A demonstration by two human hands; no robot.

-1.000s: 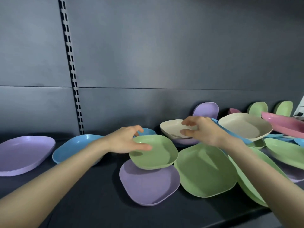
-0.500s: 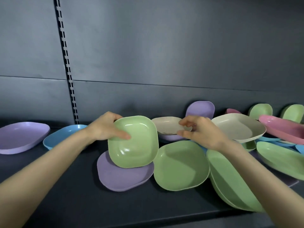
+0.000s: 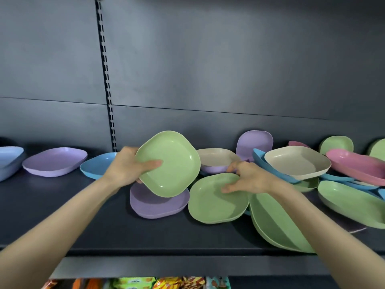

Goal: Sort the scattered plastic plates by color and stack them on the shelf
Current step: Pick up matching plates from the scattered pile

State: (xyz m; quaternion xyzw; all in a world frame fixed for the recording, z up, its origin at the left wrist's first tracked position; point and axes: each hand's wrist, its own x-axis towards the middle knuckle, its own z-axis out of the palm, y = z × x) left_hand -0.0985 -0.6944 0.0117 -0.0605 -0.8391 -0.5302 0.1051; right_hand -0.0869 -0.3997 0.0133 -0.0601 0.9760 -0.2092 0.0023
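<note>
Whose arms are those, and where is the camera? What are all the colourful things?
Those are a person's own arms. The camera sits on their head and looks down, so you see what they see. On the dark shelf lie plastic plates, like a purple plate, a blue plate, a beige plate and a pink plate. The left hand holds up a small green plate, tilted. The right hand seems to grip the rim of a bigger green plate lying on the shelf.

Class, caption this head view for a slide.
Left hand holds a small green plate tilted; right hand touches a larger green plate on the shelf.
</note>
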